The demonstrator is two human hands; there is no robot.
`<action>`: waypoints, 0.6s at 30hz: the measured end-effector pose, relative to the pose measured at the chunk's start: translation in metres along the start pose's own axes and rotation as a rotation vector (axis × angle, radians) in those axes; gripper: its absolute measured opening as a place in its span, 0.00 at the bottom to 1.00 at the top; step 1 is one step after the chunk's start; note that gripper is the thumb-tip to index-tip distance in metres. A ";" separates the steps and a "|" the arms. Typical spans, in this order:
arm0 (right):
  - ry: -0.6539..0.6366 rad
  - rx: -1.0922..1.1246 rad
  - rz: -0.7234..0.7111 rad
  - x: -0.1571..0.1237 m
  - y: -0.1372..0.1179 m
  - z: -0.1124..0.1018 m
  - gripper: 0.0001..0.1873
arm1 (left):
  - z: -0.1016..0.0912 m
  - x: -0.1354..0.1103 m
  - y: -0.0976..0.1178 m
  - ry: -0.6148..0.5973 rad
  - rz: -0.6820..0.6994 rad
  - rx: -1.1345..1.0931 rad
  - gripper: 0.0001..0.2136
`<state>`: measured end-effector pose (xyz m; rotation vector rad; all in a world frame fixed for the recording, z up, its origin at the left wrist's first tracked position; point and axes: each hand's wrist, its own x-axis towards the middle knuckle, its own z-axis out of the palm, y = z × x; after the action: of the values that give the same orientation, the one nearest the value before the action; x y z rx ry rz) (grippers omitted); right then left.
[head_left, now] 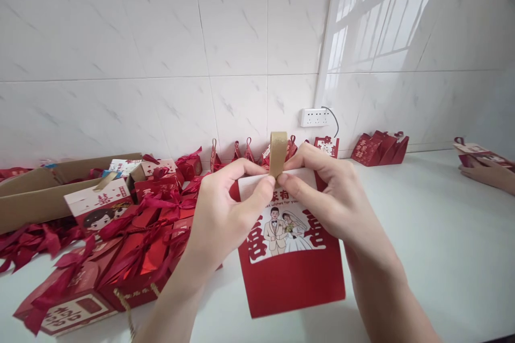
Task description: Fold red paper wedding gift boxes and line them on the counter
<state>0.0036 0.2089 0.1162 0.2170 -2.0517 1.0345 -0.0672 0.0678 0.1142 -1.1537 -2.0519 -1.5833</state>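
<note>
Between my hands a red gift box is held above the white table, its face printed with a bride and groom on a white panel. A gold ribbon loop stands up from its top edge. My left hand pinches the top left of the box, thumb at the base of the loop. My right hand pinches the top right, its thumb close to the left thumb at the loop's base. The fingertips behind the box are hidden.
Left stand red boxes with ribbons and an open cardboard carton. Small red boxes line the tiled wall, below a power socket. Another person's hand touches a box at the far right.
</note>
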 end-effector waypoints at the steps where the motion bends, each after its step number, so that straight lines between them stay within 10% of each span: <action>1: -0.010 0.009 0.001 0.001 0.002 0.001 0.06 | -0.001 0.001 0.000 -0.003 -0.015 -0.002 0.06; 8: -0.249 0.153 0.156 0.004 0.009 -0.014 0.27 | -0.004 0.009 -0.003 0.137 -0.077 -0.077 0.07; 11: -0.342 0.254 0.271 0.008 0.014 -0.016 0.18 | -0.004 0.012 -0.008 0.213 -0.142 -0.149 0.07; 18: 0.136 0.608 0.482 0.037 0.063 -0.002 0.20 | -0.003 0.012 -0.019 0.061 -0.107 -0.441 0.32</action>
<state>-0.0489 0.2582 0.1060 -0.0497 -1.6476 1.9056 -0.0897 0.0690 0.1102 -1.1248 -1.8021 -2.1701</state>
